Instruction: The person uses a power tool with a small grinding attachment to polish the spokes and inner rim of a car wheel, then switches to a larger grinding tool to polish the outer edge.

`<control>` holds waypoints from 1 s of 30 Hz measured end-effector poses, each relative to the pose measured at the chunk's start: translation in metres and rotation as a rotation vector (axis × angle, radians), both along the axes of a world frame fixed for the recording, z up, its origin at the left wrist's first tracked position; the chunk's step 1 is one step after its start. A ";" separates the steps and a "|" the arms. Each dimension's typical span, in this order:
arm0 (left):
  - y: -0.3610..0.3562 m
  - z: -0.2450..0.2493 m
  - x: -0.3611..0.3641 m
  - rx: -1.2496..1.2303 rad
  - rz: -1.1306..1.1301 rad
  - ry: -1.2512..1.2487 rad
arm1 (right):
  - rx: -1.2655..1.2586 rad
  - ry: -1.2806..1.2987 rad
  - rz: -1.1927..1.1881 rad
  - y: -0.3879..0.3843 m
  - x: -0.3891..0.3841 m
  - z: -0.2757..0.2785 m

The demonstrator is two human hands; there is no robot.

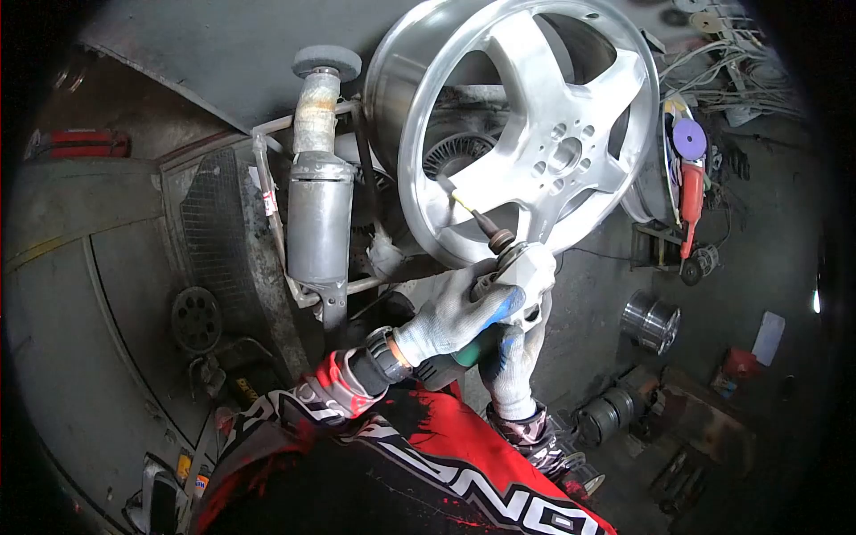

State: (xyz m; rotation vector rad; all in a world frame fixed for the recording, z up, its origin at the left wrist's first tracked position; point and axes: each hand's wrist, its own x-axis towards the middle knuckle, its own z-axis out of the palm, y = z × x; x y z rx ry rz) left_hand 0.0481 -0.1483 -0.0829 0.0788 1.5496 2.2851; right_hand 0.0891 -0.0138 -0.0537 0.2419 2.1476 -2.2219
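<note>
In left hand (453,314) and right hand (510,364): grinder (524,267), tip on wheel (535,116).

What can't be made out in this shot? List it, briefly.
1. Head view: most of the grinder body, covered by the gloved left hand and right hand.
2. Head view: whether the bit touches the wheel; too small to tell.
3. Head view: the wheel's top, cut off by the frame edge.
4. Head view: the cables at top right, lost in the dark lens border.
</note>
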 end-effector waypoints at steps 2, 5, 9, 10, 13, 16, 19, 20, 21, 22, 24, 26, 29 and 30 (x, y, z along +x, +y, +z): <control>-0.001 0.007 -0.005 0.001 0.007 -0.008 | -0.047 -0.031 0.022 0.003 -0.004 0.002; 0.017 -0.008 -0.023 0.060 -0.041 0.037 | -0.075 -0.007 -0.108 0.003 -0.017 0.005; 0.016 -0.004 -0.035 0.064 -0.055 0.105 | -0.074 -0.013 -0.130 0.005 -0.020 0.004; 0.014 -0.005 -0.030 0.062 -0.050 0.104 | -0.075 -0.017 -0.150 0.006 -0.016 -0.005; 0.002 -0.007 -0.009 -0.002 0.073 0.315 | -0.038 -0.021 -0.154 -0.006 -0.003 -0.003; -0.005 -0.008 0.004 -0.063 0.063 0.223 | -0.010 0.025 -0.039 -0.006 0.012 -0.011; -0.003 -0.017 0.011 0.120 0.054 0.028 | -0.077 -0.020 -0.030 -0.014 0.020 -0.007; -0.005 -0.016 0.015 0.166 0.049 -0.055 | -0.070 -0.022 0.003 -0.012 0.023 -0.009; -0.006 -0.016 0.020 0.166 0.047 -0.055 | -0.070 -0.022 0.001 -0.011 0.027 -0.011; -0.007 -0.017 0.025 0.020 0.103 0.034 | -0.108 -0.017 -0.008 -0.012 0.032 -0.014; -0.013 -0.006 0.020 -0.010 0.074 0.080 | -0.159 -0.119 -0.152 -0.021 0.039 -0.008; -0.011 -0.004 0.025 -0.035 0.119 0.123 | -0.167 -0.121 -0.145 -0.019 0.045 -0.010; -0.011 0.004 0.025 -0.052 0.126 0.104 | -0.174 -0.116 -0.153 -0.015 0.049 -0.014; -0.012 0.005 0.023 -0.077 0.102 0.112 | -0.193 -0.119 -0.134 -0.014 0.046 -0.013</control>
